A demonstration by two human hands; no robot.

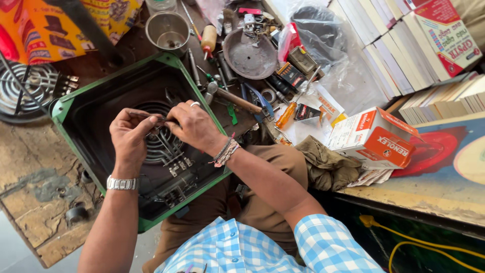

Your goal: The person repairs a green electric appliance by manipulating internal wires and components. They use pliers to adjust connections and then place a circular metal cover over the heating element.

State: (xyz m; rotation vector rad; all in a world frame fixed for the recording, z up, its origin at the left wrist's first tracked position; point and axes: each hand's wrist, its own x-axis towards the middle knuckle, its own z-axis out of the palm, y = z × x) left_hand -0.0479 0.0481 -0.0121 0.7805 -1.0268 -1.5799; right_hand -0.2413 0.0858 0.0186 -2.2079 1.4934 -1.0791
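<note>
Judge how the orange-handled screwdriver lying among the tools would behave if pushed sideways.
The orange-handled screwdriver looks stiff, with a thin metal shaft and a hard handle, so it would probably move as one piece. Its rounded handle suggests that it could roll a little. It lies partly on clear plastic wrap, so it may slide easily, though the crowded tools beside it would likely stop it soon.

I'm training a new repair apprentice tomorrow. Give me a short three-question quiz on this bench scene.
1. True or false: the left hand and right hand meet over the heating coil inside the green-rimmed stove casing.
2. Which wrist wears the metal watch? A) left B) right
3. Fill in: the screwdriver lying on the bench has an ______ handle.

Key: 1 true; 2 A; 3 orange. What the fingers pinch between them is too small to name.
</note>
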